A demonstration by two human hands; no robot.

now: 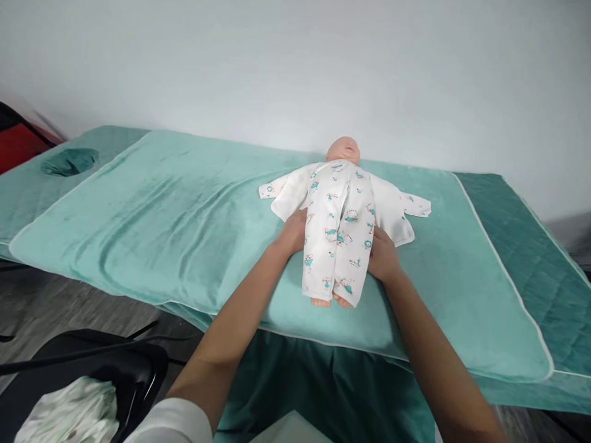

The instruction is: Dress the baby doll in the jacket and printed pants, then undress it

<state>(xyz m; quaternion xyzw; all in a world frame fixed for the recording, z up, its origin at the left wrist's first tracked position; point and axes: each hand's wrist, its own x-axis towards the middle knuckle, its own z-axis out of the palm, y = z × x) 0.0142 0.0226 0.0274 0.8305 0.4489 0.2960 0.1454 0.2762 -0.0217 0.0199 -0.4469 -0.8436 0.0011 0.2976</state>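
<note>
A baby doll (343,149) lies on its back on the light green blanket, its head toward the wall and its toes toward me. White printed baby trousers (339,240) cover its front from the neck to the feet. A white baby jacket (392,200) is spread open beneath, sleeves out to both sides. My left hand (293,231) is at the left edge of the trousers, with its fingers hidden behind the cloth. At the right edge is my right hand (383,253), its fingers mostly tucked out of sight against the trousers and doll.
The light green blanket (207,203) covers a padded bed (512,227) that has a face hole (70,162) at its left end. A white wall (295,74) stands behind. At lower left, a black chair (92,351) holds a crumpled white cloth (69,415).
</note>
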